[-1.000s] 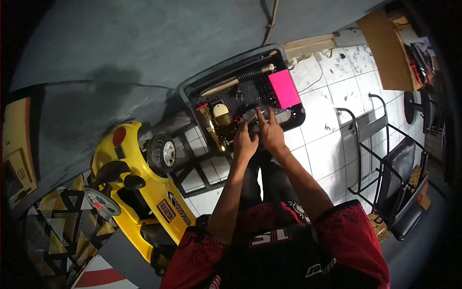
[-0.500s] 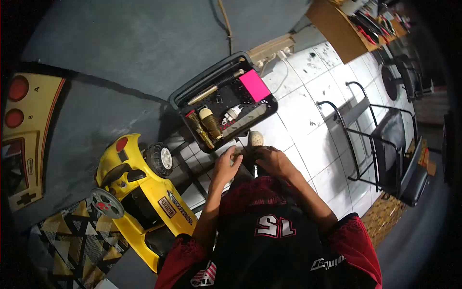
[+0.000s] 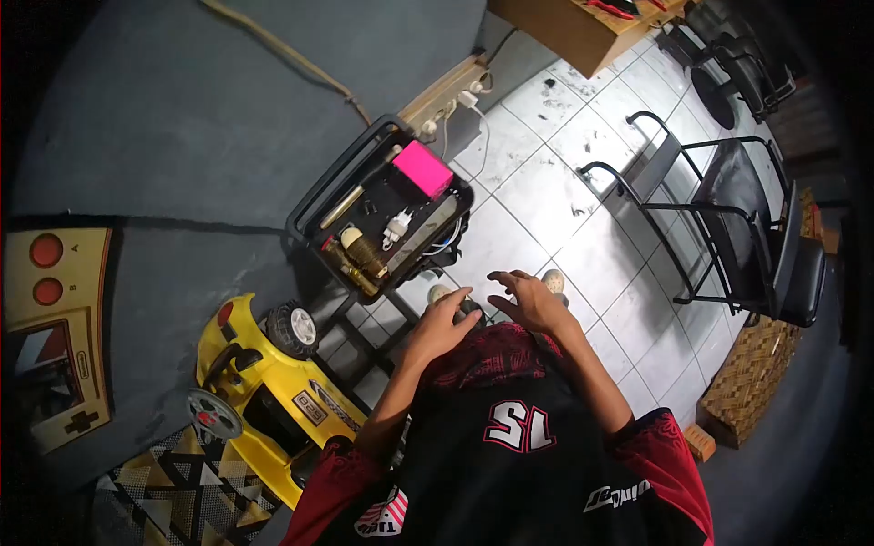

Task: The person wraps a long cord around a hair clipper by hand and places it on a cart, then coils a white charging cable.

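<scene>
My left hand (image 3: 442, 329) hangs in front of my shirt, fingers bent and the thumb apart from them. A dark patch shows between its fingers and thumb; I cannot make out a held thing there. Level with it, my right hand (image 3: 535, 302) is open and holds nothing, its fingers spread. Nearest to both is a black tray (image 3: 312, 211) beyond the left hand. Inside it lie a pink box (image 3: 422, 170), a white plug adapter (image 3: 396, 228), a brown-and-cream ribbed piece (image 3: 366, 252) and a gold-coloured rod (image 3: 342, 207).
A yellow ride-on toy car (image 3: 264, 414) stands at the left by the grey wall. To the right is a black metal-framed chair (image 3: 728, 196) on white tiles (image 3: 519, 237), with a woven basket (image 3: 751, 378) below it. A wooden cabinet (image 3: 564, 32) stands at the back.
My hands have moved slightly lower in view and the right fingers have spread. The view has turned, so the tray appears further left and more floor shows.
</scene>
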Tool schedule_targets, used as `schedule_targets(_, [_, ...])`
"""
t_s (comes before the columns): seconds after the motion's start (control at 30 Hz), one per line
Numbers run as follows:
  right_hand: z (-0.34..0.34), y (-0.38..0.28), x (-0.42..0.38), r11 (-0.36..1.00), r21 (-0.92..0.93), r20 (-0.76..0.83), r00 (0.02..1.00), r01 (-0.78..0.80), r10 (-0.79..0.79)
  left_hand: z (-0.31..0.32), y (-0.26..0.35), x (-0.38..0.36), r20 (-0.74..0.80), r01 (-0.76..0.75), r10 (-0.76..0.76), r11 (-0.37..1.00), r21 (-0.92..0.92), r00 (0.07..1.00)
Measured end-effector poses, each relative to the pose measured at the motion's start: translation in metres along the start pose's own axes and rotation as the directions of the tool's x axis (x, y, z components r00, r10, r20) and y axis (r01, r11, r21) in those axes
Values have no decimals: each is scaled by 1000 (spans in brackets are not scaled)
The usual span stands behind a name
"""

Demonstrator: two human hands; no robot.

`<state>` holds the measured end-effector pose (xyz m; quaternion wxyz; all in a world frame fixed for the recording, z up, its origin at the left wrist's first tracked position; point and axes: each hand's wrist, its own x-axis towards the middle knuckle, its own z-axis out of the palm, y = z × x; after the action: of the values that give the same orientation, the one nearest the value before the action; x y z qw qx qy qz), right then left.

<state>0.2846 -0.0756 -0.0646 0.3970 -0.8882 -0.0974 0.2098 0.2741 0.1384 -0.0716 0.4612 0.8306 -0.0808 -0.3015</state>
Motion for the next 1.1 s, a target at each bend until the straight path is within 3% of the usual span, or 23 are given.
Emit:
schedule_targets(0.2, [-52, 46, -28, 997, 69, -100, 994, 46, -39, 49, 34, 44, -27, -29, 30, 999, 45, 999])
schedule_targets(0.27, [-77, 59, -35, 991, 126, -118, 991, -53, 68, 72, 50, 65, -68, -34, 29, 997, -73, 997])
schedule_targets(0.33, [-95, 78, -35, 984, 171, -173, 982, -44, 74, 89, 74, 87, -69, -36, 28, 992, -122, 997])
schedule_targets(0.43, [-109, 104, -27, 981, 191, -376, 922, -20, 92, 105, 99, 118, -102, -36, 26, 994, -101, 994])
schedule_targets(0.53, [-118, 133, 6, 980, 199, -479, 874, 16, 83, 97, 117, 143, -176, -4, -19, 992, -130, 984])
schedule_targets(0.6, [-125, 141, 35, 949, 308, -436, 877, -66, 202, 86, 110, 163, -357, -73, -10, 973, -221, 934])
schedule_targets(0.67, [-129, 140, 70, 938, 344, -444, 872, -47, 207, 67, 89, 189, -427, -37, -98, 954, -299, 899])
schedule_targets(0.73, [-125, 139, 113, 912, 404, -419, 872, -72, 254, 49, 64, 228, -490, -78, -203, 866, -494, 848])
schedule_targets(0.77, [-116, 147, 138, 915, 401, -424, 876, -45, 229, 38, 55, 245, -483, 15, -265, 887, -461, 834])
schedule_targets(0.87, [-89, 146, 217, 895, 447, -460, 857, -1, 231, 10, 37, 299, -483, -25, -353, 787, -617, 801])
schedule_targets(0.97, [-67, 149, 302, 929, 365, -513, 821, -55, 250, -15, 17, 343, -460, 6, -464, 709, -706, 757])
schedule_targets(1.1, [-45, 158, 391, 929, 361, -567, 771, -84, 290, -38, -18, 387, -447, 41, -469, 723, -689, 761])
